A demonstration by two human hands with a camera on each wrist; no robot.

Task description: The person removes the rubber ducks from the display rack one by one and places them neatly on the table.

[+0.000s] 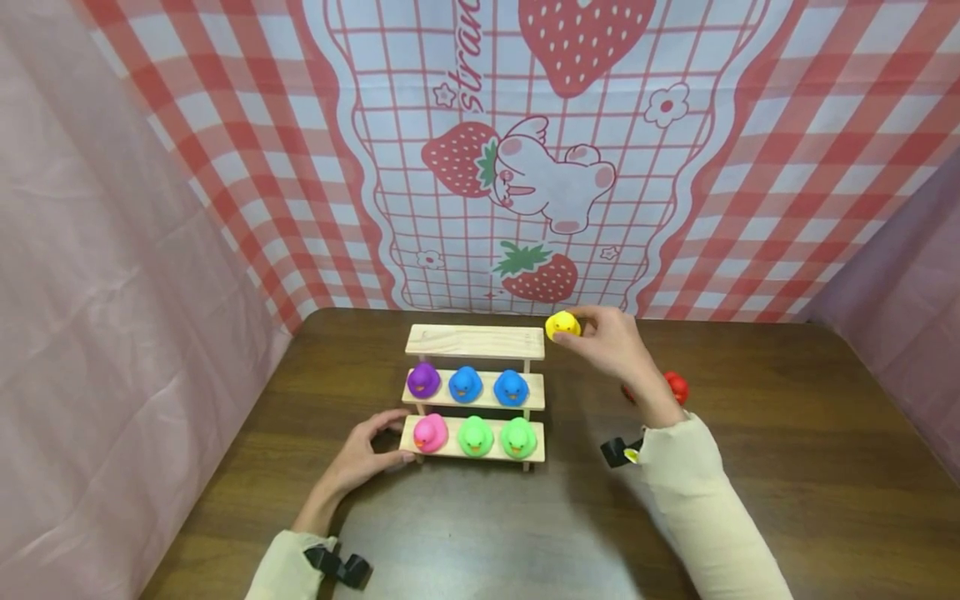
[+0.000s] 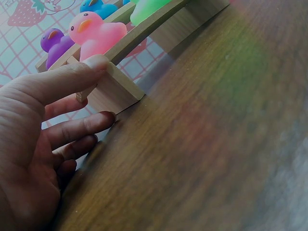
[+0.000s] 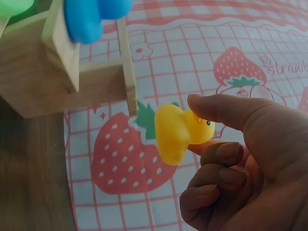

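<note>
A three-tier wooden display stand (image 1: 476, 342) stands on the table with its top step bare. On the middle step sit a purple duck (image 1: 424, 380) and two blue ducks (image 1: 466, 384); the bottom step carries a pink duck (image 1: 431, 433) and two green ducks (image 1: 476, 437). My left hand (image 1: 367, 454) grips the left end of the bottom step, thumb (image 2: 95, 64) at its front corner and forefinger behind. Right of the top step, my right hand (image 1: 611, 342) pinches a yellow duck (image 3: 175, 132) between thumb and forefinger, apart from the stand in the right wrist view.
Red items (image 1: 677, 387) lie on the brown table (image 1: 787, 433) at the right, partly hidden by my right forearm. A checked strawberry-print cloth (image 1: 480, 208) hangs behind the table's far edge. Pink fabric (image 1: 112, 292) drapes down the left side.
</note>
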